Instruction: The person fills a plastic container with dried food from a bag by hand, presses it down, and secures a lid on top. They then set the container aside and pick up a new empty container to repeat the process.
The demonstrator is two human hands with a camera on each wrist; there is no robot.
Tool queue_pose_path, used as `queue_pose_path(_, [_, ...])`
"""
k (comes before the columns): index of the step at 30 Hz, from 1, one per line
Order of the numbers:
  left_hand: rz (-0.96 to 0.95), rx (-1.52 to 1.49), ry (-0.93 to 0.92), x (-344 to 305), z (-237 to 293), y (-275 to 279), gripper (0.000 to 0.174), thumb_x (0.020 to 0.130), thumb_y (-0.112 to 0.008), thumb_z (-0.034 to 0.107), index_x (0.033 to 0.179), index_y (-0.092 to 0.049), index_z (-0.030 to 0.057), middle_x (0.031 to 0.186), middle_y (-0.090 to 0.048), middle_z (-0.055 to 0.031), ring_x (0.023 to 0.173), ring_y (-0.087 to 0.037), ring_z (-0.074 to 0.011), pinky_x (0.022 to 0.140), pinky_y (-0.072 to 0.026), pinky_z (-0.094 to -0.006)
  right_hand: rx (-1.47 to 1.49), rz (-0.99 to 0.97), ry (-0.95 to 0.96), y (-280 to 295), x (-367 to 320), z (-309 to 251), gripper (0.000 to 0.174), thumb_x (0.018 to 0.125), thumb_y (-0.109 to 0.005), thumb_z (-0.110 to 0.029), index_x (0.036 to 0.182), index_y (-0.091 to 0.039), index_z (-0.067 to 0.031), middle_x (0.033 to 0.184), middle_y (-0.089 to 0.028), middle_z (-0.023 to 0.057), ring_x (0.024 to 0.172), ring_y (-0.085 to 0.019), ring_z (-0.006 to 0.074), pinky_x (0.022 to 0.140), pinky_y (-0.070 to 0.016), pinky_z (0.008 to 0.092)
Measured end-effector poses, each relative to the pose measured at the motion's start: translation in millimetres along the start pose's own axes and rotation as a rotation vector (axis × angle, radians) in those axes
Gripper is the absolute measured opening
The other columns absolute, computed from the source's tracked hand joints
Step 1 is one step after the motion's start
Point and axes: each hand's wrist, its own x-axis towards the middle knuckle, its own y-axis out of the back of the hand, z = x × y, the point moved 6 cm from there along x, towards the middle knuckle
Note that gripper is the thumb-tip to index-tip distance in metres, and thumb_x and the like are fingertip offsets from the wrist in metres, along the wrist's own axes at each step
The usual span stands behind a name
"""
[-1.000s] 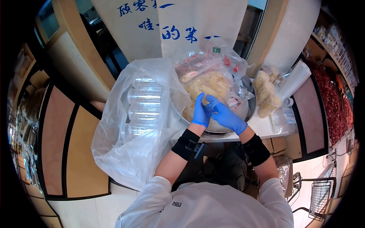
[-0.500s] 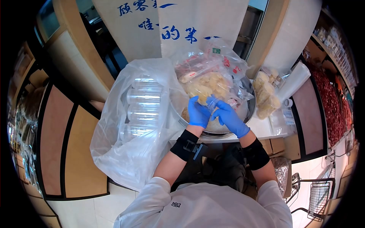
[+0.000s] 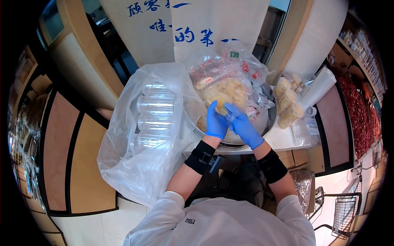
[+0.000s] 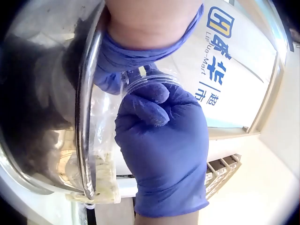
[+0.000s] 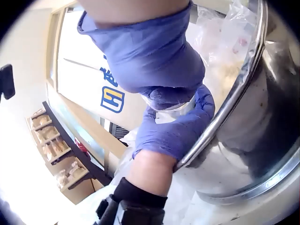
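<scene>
Both hands wear blue gloves and meet over the near side of a wide metal basin (image 3: 271,125). My left hand (image 3: 216,124) grips a clear plastic container (image 3: 232,112); in the right wrist view its fingers (image 5: 204,105) wrap around the container's side. My right hand (image 3: 248,131) holds the same container at its round rim (image 4: 152,78), fingers bent over the edge in the left wrist view. Behind the hands, pale yellowish flat pieces (image 3: 234,91) lie among clear bags (image 3: 246,67) in the basin. The container's contents are hidden.
Left of the basin, a large translucent bag (image 3: 123,164) holds several clear containers (image 3: 157,121). Filled containers (image 3: 292,110) and a plastic roll (image 3: 322,84) lie to the right on the white table (image 3: 283,141). A white panel with blue writing (image 3: 217,20) stands behind.
The hands separated slightly, then came together again around the container. The clear container came into plainer view between them, and my right hand is now turned more upright.
</scene>
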Motion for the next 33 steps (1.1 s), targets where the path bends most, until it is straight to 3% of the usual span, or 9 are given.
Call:
queue_pose_path(3, [0.008, 0.022, 0.0, -1, -2, -2, 0.058, 0.09, -0.055, 0.042, 0.133, -0.042, 0.0057, 0.125, -0.053, -0.0158, 0.115, -0.053, -0.0307, 0.1, -0.0423, -0.0428, -0.217, 0.01, 0.177, 1, 7, 4, 0.042, 0.096, -0.052, -0.016, 0.138, -0.049, -0.0164, 0.097, -0.053, -0.0012, 0.059, -0.047, 0.0047, 0.048, -0.0369, 0.0185])
queue_pose_path(12, [0.008, 0.044, 0.061, -3, -6, -4, 0.06, 0.089, -0.054, 0.045, 0.133, -0.042, 0.0062, 0.124, -0.054, -0.0157, 0.114, -0.053, -0.0309, 0.099, -0.0435, -0.0424, -0.225, -0.201, -0.045, -4, -7, -14, 0.051, 0.095, -0.05, -0.008, 0.144, -0.039, -0.0164, 0.086, -0.05, -0.0019, 0.058, -0.048, 0.0056, 0.05, -0.0403, 0.0184])
queue_pose_path(14, [0.001, 0.022, -0.003, -1, -3, -3, 0.061, 0.089, -0.055, 0.045, 0.133, -0.042, 0.006, 0.124, -0.054, -0.0158, 0.114, -0.053, -0.031, 0.099, -0.0434, -0.0428, -0.258, -0.154, -0.009, 2, -5, -9, 0.053, 0.09, -0.049, 0.0, 0.141, -0.043, -0.0099, 0.13, -0.048, 0.0167, 0.082, -0.062, 0.0184, 0.066, -0.0527, 0.029])
queue_pose_path(15, [0.002, 0.023, -0.005, 3, -3, 2, 0.061, 0.089, -0.055, 0.045, 0.133, -0.042, 0.006, 0.124, -0.054, -0.0158, 0.114, -0.053, -0.031, 0.099, -0.0434, -0.0428, -0.257, -0.156, -0.009, 6, 3, 5, 0.053, 0.09, -0.049, 0.0, 0.141, -0.043, -0.0099, 0.13, -0.048, 0.0167, 0.082, -0.062, 0.0184, 0.066, -0.0527, 0.029])
queue_pose_path(17, [0.032, -0.055, 0.006, 11, -4, 17, 0.059, 0.089, -0.057, 0.044, 0.132, -0.041, 0.0078, 0.119, -0.055, -0.0156, 0.109, -0.055, -0.0317, 0.096, -0.0452, -0.0441, -0.957, 0.06, 0.89, 4, -1, -3, 0.058, 0.086, -0.049, 0.002, 0.142, -0.041, -0.0104, 0.138, -0.046, 0.0183, 0.102, -0.062, 0.0314, 0.085, -0.0515, 0.0399])
queue_pose_path(20, [0.05, 0.045, 0.065, 12, -10, 19, 0.051, 0.089, -0.059, 0.041, 0.126, -0.046, 0.0088, 0.118, -0.055, -0.0136, 0.107, -0.056, -0.0306, 0.096, -0.0458, -0.0434, -1.214, -0.132, 0.573, -6, -5, -4, 0.064, 0.083, -0.049, 0.001, 0.144, -0.036, -0.01, 0.148, -0.036, 0.0161, 0.117, -0.052, 0.0424, 0.1, -0.0418, 0.047])
queue_pose_path(26, [0.083, 0.059, 0.07, 21, -15, 27, 0.049, 0.086, -0.066, 0.037, 0.122, -0.049, 0.0092, 0.111, -0.056, -0.0104, 0.104, -0.057, -0.0286, 0.091, -0.048, -0.0422, -1.401, -0.214, 0.546, -1, -3, -9, 0.069, 0.083, -0.047, 0.0, 0.148, -0.027, -0.0131, 0.148, -0.035, 0.0148, 0.114, -0.052, 0.0478, 0.101, -0.0404, 0.0454])
queue_pose_path(30, [0.069, 0.147, -0.001, 15, -11, 13, 0.051, 0.085, -0.067, 0.036, 0.124, -0.049, 0.0091, 0.109, -0.056, -0.0083, 0.103, -0.057, -0.0276, 0.09, -0.0481, -0.0416, -1.295, -0.174, 0.681, 8, -5, -3, 0.068, 0.084, -0.047, 0.001, 0.147, -0.031, -0.0141, 0.148, -0.036, 0.0139, 0.115, -0.052, 0.0444, 0.099, -0.0416, 0.0453])
queue_pose_path(33, [0.101, 0.187, -0.09, 14, 6, 11, 0.047, 0.089, -0.059, 0.041, 0.123, -0.051, 0.0088, 0.114, -0.057, -0.0113, 0.106, -0.056, -0.0307, 0.092, -0.048, -0.0415, -0.857, -0.041, 0.753, 22, -20, -16, 0.055, 0.086, -0.048, 0.002, 0.139, -0.045, -0.012, 0.13, -0.055, 0.0158, 0.101, -0.062, 0.0334, 0.088, -0.0474, 0.0395])
